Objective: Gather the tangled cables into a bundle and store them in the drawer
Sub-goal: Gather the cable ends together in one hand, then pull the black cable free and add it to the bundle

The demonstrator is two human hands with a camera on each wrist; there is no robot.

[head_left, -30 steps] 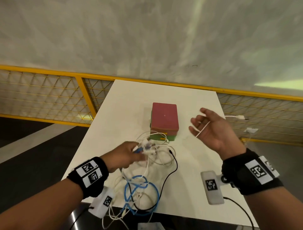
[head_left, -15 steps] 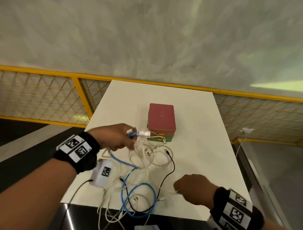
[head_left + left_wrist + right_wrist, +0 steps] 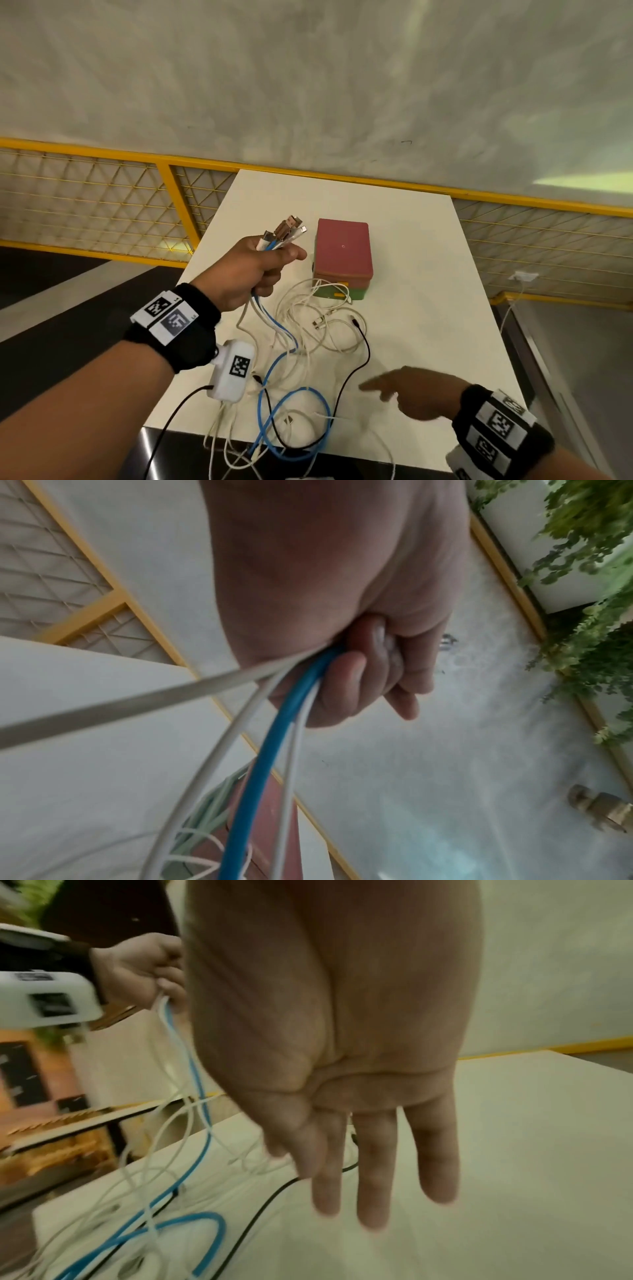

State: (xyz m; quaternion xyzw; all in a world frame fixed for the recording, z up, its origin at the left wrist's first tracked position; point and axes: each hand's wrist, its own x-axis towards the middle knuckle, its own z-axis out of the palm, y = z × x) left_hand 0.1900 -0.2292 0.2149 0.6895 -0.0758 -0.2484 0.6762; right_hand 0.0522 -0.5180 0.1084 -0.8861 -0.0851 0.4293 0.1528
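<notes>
Head view: drawer box [image 3: 343,255] closed; left hand [image 3: 255,270] clutches cables [image 3: 274,320].

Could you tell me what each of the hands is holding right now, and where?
The left hand grips the cables just below their plugs. The right hand holds nothing.

1. We cannot see how the cables [image 3: 291,346] run inside the left hand [image 3: 250,270]; its curled fingers cover them.
2. Loops hanging past the bench [image 3: 428,308] edge are cut off by the head view's lower border.
3. The right hand [image 3: 407,394] is motion-blurred.
4. The drawer [image 3: 337,291] front is partly hidden behind white cable loops.
</notes>
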